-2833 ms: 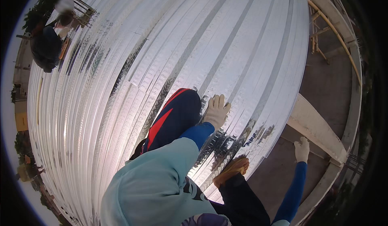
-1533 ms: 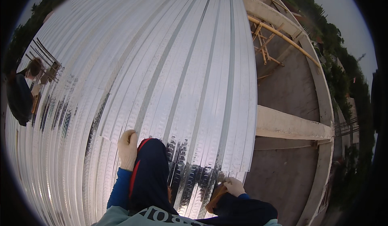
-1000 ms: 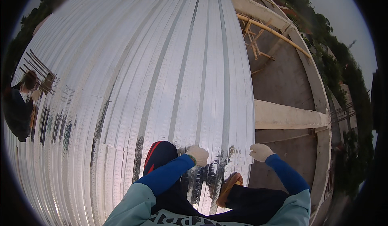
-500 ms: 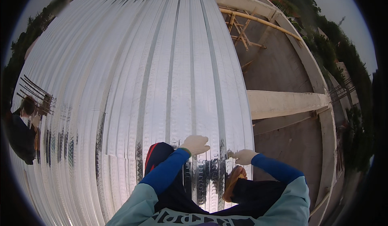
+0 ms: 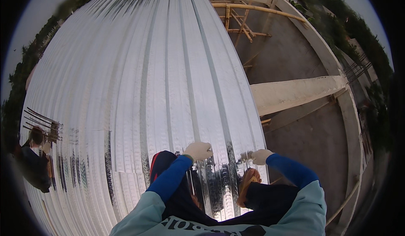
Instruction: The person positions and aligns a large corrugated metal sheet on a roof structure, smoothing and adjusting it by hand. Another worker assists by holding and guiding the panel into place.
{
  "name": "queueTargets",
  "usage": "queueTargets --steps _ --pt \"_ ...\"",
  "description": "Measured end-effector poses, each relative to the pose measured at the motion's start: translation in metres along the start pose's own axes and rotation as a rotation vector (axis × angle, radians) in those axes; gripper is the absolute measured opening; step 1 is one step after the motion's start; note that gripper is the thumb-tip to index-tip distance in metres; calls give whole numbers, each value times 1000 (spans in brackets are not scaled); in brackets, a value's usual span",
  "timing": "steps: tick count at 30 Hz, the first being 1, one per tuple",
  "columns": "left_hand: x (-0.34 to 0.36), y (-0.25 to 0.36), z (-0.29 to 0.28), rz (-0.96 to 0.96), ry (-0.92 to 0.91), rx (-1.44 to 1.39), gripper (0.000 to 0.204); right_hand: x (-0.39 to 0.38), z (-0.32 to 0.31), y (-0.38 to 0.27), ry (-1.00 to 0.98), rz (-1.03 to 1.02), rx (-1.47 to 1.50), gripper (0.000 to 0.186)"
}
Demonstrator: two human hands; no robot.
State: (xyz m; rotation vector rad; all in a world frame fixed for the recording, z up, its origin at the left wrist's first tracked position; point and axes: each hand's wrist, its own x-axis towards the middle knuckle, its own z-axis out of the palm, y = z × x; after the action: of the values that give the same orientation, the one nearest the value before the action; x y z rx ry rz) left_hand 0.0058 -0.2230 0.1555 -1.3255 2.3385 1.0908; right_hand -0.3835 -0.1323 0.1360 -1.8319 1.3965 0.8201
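Shiny ribbed metal sheets (image 5: 126, 88) lie lengthwise beneath me. My left hand (image 5: 198, 151), in a pale glove, rests on the sheet just beyond my dark-trousered left knee (image 5: 163, 160), fingers curled, with what they hold hidden. My right hand (image 5: 261, 156), also gloved, is at the sheet's right edge with its fingers bent under or against it; I cannot make out what they grip. My bare right foot or sandal (image 5: 249, 181) rests on the metal between my hands and body.
A co-worker (image 5: 33, 164) crouches at the far left by protruding rebar (image 5: 42, 120). To the right, past the sheets' edge, lie concrete beams (image 5: 297, 90), bamboo scaffolding (image 5: 261, 8) and a grey surface (image 5: 295, 151) lower down. Trees (image 5: 348, 23) line the surroundings.
Both gloved hands have come from apart to the sheet's right portion ahead of me, staying near there over the last second. My view has swung, and the co-worker appears lower at left.
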Motion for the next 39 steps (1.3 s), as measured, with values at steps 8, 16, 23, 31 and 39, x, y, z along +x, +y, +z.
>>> queueTargets --steps 8,16,23,31,39 --pt "8 5 4 77 56 -44 48 12 29 45 -21 -7 -92 43" --pt "8 10 6 84 62 -10 47 29 37 69 45 11 -30 44" --pt "2 10 3 75 53 9 47 16 23 51 46 55 -2 44" --pt "-6 8 1 75 110 -1 45 6 11 44 31 48 -43 45" --pt "-8 8 -1 86 131 -10 44 10 16 47 39 32 -37 45"
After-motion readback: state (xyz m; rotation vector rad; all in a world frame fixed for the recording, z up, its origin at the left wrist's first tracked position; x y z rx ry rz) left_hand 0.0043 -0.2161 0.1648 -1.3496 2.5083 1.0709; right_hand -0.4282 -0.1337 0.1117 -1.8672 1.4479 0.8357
